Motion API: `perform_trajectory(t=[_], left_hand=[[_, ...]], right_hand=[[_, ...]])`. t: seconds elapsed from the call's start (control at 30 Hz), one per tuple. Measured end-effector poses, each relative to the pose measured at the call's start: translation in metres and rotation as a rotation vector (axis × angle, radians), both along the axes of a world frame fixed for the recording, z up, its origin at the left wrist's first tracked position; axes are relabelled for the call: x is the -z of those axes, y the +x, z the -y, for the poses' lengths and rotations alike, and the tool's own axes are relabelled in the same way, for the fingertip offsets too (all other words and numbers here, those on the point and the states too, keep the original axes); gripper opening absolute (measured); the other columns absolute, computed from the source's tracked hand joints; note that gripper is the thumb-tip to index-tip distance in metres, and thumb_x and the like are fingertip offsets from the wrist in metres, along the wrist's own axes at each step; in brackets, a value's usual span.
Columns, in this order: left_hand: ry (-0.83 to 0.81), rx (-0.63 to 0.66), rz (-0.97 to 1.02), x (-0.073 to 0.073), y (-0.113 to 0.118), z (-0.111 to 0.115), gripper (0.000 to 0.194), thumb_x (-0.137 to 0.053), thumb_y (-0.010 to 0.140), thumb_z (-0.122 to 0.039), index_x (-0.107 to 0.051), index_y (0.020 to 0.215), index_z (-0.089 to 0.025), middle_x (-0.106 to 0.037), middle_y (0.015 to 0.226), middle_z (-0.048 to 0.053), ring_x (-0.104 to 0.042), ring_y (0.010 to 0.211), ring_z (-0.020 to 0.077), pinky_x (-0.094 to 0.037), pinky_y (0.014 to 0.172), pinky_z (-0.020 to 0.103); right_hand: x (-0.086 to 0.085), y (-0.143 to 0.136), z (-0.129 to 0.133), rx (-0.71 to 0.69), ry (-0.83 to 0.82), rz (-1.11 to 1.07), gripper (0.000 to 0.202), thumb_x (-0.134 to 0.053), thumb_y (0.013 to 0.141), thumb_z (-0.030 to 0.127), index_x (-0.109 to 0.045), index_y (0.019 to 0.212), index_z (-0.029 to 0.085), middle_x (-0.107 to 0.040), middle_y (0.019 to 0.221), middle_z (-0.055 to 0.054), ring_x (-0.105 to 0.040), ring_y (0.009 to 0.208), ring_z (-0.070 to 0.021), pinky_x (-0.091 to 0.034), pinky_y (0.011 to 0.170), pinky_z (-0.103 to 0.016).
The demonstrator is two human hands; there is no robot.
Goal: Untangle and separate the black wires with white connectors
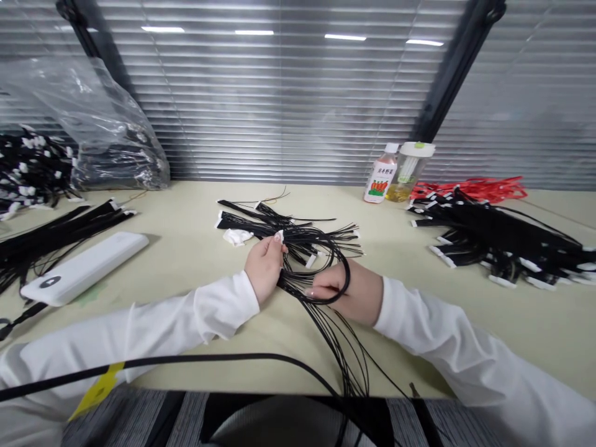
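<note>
Lying at the middle of the pale beige worktop (186, 248), a bundle of thin black cables with small white connectors (307, 248) is bent into a loop between both hands. The left hand (264, 266) is closed on the bundle at its left side, fingertips pinching a white connector. The right hand (342, 290) is closed around the lower curve of the loop, with loose strands trailing from it toward the near edge of the worktop. Both wrists wear white sleeves. Just behind the bundle a small crumpled white scrap (236, 236) rests on the worktop. A white oblong power bank (84, 268) sits to the left, beside a spread of flat black cables (56, 233). A clear plastic bag of black cables (107, 146) stands at the far left. To the right, a heap of black cables with white ends (503, 245) lies in front of red cables (475, 187). A small drink bottle with an orange label (382, 177) and a clear lidded tumbler (410, 171) stand at the blinds.
</note>
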State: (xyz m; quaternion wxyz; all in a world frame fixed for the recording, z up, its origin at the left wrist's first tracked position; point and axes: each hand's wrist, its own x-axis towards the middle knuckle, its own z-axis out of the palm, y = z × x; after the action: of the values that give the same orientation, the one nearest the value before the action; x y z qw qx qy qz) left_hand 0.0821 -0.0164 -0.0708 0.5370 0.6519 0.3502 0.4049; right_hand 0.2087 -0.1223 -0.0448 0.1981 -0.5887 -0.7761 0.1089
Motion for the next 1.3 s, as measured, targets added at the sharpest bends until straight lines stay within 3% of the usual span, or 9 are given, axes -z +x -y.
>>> perform_trajectory(t=[0.3,0.4,0.5,0.63,0.73,0.8,0.97,1.13,1.3], left_hand=[[-0.033,0.000,0.028,0.001,0.000,-0.002,0.036,-0.034,0.079,-0.044,-0.044,0.060,-0.015,-0.032,0.043,-0.006,-0.029,0.041,0.0046,-0.022,0.041,0.017],[-0.032,-0.012,0.039,0.001,0.001,-0.002,0.035,-0.034,0.079,-0.044,-0.044,0.061,-0.015,-0.033,0.043,-0.005,-0.029,0.042,0.0048,-0.022,0.041,0.017],[-0.025,-0.011,0.041,0.001,0.001,-0.001,0.035,-0.035,0.079,-0.043,-0.044,0.061,-0.015,-0.034,0.043,-0.005,-0.030,0.042,0.0050,-0.022,0.041,0.017],[-0.008,0.003,0.038,-0.002,0.000,0.002,0.034,-0.034,0.079,-0.043,-0.044,0.061,-0.015,-0.033,0.042,-0.006,-0.029,0.041,0.0053,-0.022,0.041,0.018],[0.005,0.068,-0.005,-0.005,-0.002,0.006,0.035,-0.033,0.080,-0.043,-0.043,0.061,-0.016,-0.033,0.042,-0.006,-0.029,0.040,0.0051,-0.024,0.041,0.017],[0.029,0.121,-0.025,-0.007,-0.004,0.009,0.035,-0.032,0.080,-0.044,-0.042,0.061,-0.016,-0.033,0.042,-0.006,-0.031,0.040,0.0052,-0.026,0.042,0.017],[0.171,0.179,-0.054,-0.007,-0.006,0.015,0.036,-0.030,0.081,-0.044,-0.044,0.064,-0.015,-0.037,0.042,-0.005,-0.036,0.043,0.0057,-0.031,0.046,0.017],[0.292,0.228,-0.132,-0.007,-0.009,0.018,0.037,-0.028,0.082,-0.044,-0.044,0.064,-0.016,-0.040,0.045,-0.005,-0.038,0.044,0.0060,-0.033,0.048,0.018],[0.412,0.274,-0.204,-0.009,-0.012,0.022,0.036,-0.026,0.083,-0.041,-0.045,0.066,-0.016,-0.041,0.045,-0.005,-0.039,0.043,0.0058,-0.033,0.048,0.018]], right_hand=[[-0.031,0.022,0.007,0.294,0.162,0.618,0.023,-0.043,0.078,0.029,-0.058,0.068,0.015,-0.057,0.068,-0.006,-0.050,0.064,-0.0127,-0.030,0.056,-0.024],[-0.041,0.040,0.011,0.557,0.310,0.689,0.029,-0.037,0.081,0.032,-0.059,0.071,0.016,-0.058,0.063,-0.006,-0.053,0.061,-0.0162,-0.033,0.054,-0.027],[-0.042,0.052,0.011,0.665,0.601,0.428,0.026,-0.039,0.080,0.026,-0.060,0.089,0.015,-0.062,0.083,-0.009,-0.057,0.076,-0.0192,-0.042,0.065,-0.032],[-0.044,0.046,0.011,0.416,0.698,-0.474,0.030,-0.046,0.077,0.023,-0.053,0.106,0.018,-0.054,0.109,-0.007,-0.055,0.093,-0.0151,-0.048,0.077,-0.034],[-0.047,0.032,0.013,0.313,0.772,-1.026,0.016,-0.046,0.078,0.023,-0.057,0.090,0.020,-0.058,0.090,-0.002,-0.058,0.081,-0.0107,-0.050,0.074,-0.032],[-0.047,0.024,0.015,0.223,0.822,-1.096,0.013,-0.046,0.078,0.021,-0.056,0.087,0.020,-0.055,0.072,0.001,-0.055,0.060,-0.0064,-0.051,0.061,-0.026],[-0.026,0.014,0.011,0.174,0.464,-0.844,0.036,-0.044,0.079,0.022,-0.039,0.114,0.023,-0.052,0.061,0.005,-0.045,0.042,-0.0045,-0.041,0.040,-0.019],[-0.012,0.011,0.003,0.320,0.237,-0.408,0.018,-0.046,0.076,0.027,-0.057,0.070,0.014,-0.052,0.057,0.002,-0.043,0.050,-0.0040,-0.037,0.050,-0.018],[-0.016,0.005,0.005,0.345,0.249,-0.257,0.027,-0.045,0.077,0.032,-0.054,0.060,0.014,-0.046,0.049,0.003,-0.036,0.047,-0.0033,-0.029,0.049,-0.017]])
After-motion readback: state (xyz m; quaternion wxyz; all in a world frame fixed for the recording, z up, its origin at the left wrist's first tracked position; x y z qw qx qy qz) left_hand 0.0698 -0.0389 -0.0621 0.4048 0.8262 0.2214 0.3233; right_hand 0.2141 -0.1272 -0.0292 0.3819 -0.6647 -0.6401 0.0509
